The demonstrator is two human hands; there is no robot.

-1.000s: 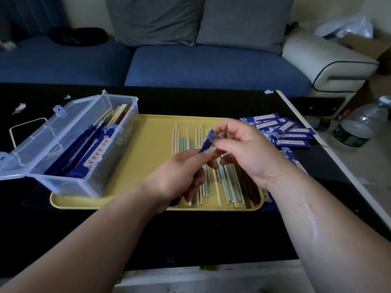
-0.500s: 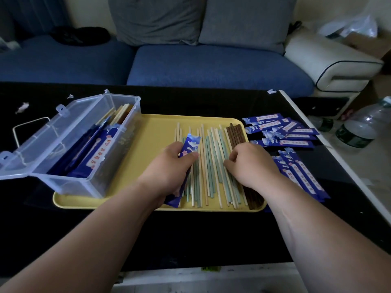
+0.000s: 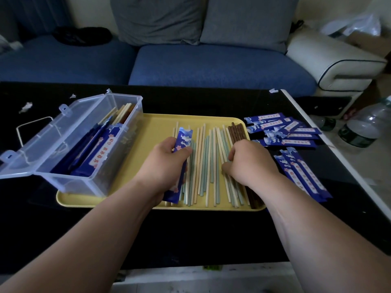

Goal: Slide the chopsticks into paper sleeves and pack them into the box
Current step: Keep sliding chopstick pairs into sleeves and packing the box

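My left hand (image 3: 167, 163) grips a blue paper sleeve (image 3: 184, 138) that lies lengthwise over the loose chopsticks (image 3: 206, 163) on the yellow tray (image 3: 152, 132). The chopsticks are cream, pale green and dark brown. My right hand (image 3: 249, 163) rests on the chopsticks at the tray's right side, fingers curled down among them; whether it grips any I cannot tell. The clear plastic box (image 3: 69, 144) stands open on the tray's left end and holds several sleeved chopsticks.
Empty blue sleeves (image 3: 283, 130) lie in two loose piles right of the tray on the black table (image 3: 190, 235). A white table edge (image 3: 330, 142) runs along the right. Plastic bottles (image 3: 368, 125) stand on the floor beyond it. A blue sofa sits behind.
Both hands came down from mid-air to the tray. The left still holds the sleeve, now laid over the chopsticks; the right let go of the sleeve's top and went to the chopsticks.
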